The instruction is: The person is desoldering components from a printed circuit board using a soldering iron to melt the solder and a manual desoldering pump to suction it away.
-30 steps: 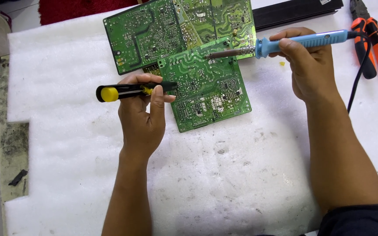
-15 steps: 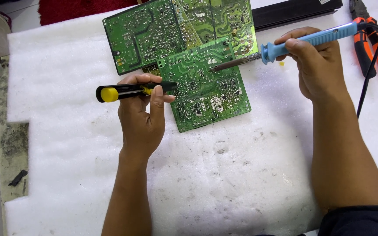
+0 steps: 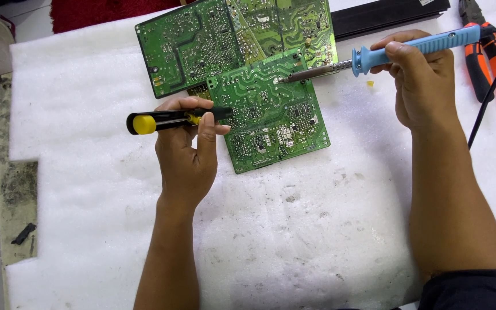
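Since the earlier frame the blue soldering iron (image 3: 409,49) has slid left, its tip now touching the front green circuit board (image 3: 271,117) mid-frame. Right hand (image 3: 420,86) clenches its handle; left hand (image 3: 188,155) clasps a black-and-yellow screwdriver (image 3: 170,120).

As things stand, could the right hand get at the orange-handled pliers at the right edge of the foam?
Probably yes, but not freely: the right hand lies close to the orange-handled pliers with bare foam between, yet it grips the blue soldering iron, whose black cord crosses the pliers.
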